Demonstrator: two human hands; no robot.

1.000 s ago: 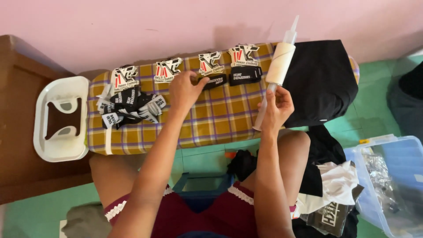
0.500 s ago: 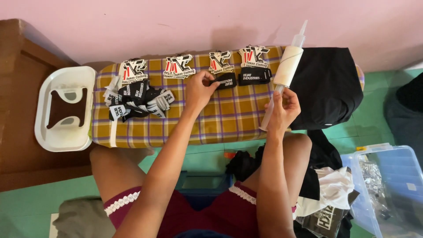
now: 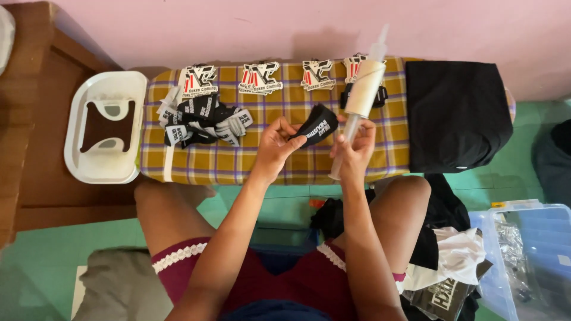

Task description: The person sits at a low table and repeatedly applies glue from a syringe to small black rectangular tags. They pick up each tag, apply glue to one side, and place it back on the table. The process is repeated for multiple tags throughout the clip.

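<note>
Since a moment ago, your left hand (image 3: 275,145) has lifted a black fabric label (image 3: 315,126) off the checked ironing board (image 3: 285,157) and brought it toward you, and your right hand (image 3: 355,142) has drawn in beside it. You are now pinching the label between the thumb and fingertips of the left hand, held just above the board. Your right hand is closed around the lower barrel of a large plastic syringe (image 3: 364,89), which is tilting up and away toward the pink wall (image 3: 238,30).

A heap of similar black labels (image 3: 199,119) is lying to the left on the board, beside a white plastic tray (image 3: 106,126). Four cut-out paper tags (image 3: 260,77) are lined along the far edge. A folded black garment (image 3: 455,113) is covering the right end.

You seem to be in the middle of dressing one label with the syringe. The next move likely calls for bringing the syringe tip to the label's face and steadying both.
</note>
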